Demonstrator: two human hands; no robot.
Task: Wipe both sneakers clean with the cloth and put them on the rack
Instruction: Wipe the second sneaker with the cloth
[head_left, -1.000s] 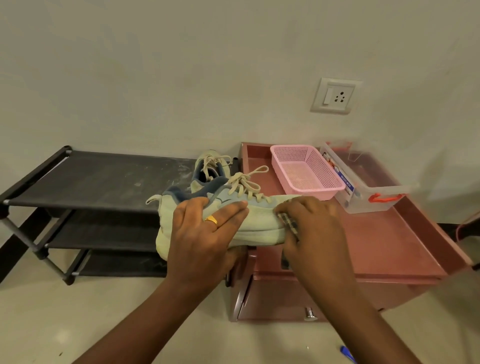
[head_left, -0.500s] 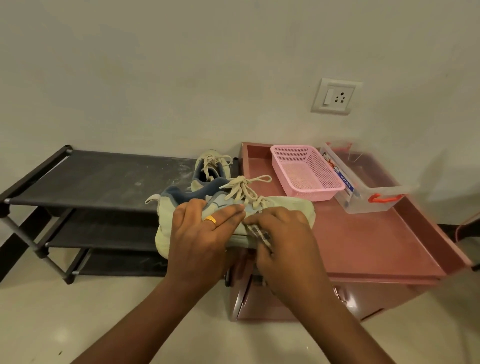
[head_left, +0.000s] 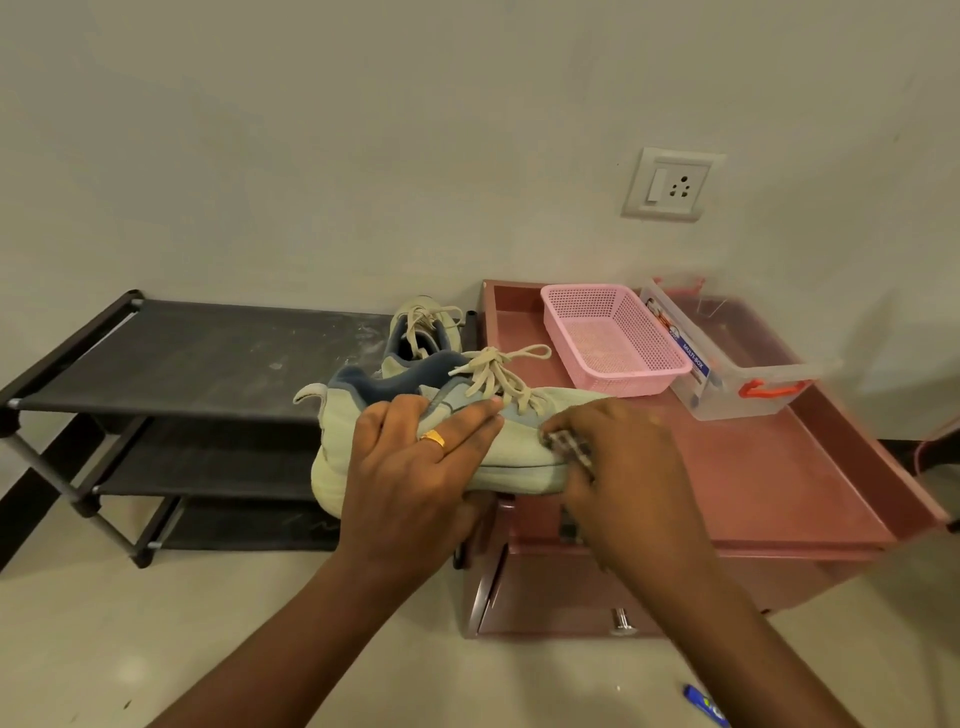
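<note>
A pale green and blue sneaker (head_left: 519, 452) with cream laces is held sideways in the air between the rack and the cabinet. My left hand (head_left: 415, 467) grips its middle, fingers over the upper and thumb under the sole. My right hand (head_left: 618, 467) presses a small checked cloth (head_left: 569, 447) against the side of the toe part; most of the cloth is hidden under the fingers. The second sneaker (head_left: 421, 332) stands on the top shelf of the black rack (head_left: 182, 358), at its right end, partly hidden behind the held one.
A reddish-brown cabinet (head_left: 779, 467) with a raised rim stands right of the rack, bearing a pink mesh basket (head_left: 613, 338) and a clear plastic box (head_left: 727, 364) with orange clasps. A wall socket (head_left: 670, 184) is above. A blue object (head_left: 704, 701) lies on the floor.
My right hand with the cloth slid left along the sneaker's side from the toe, then back a little to the right. My left hand and the sneaker stayed nearly still.
</note>
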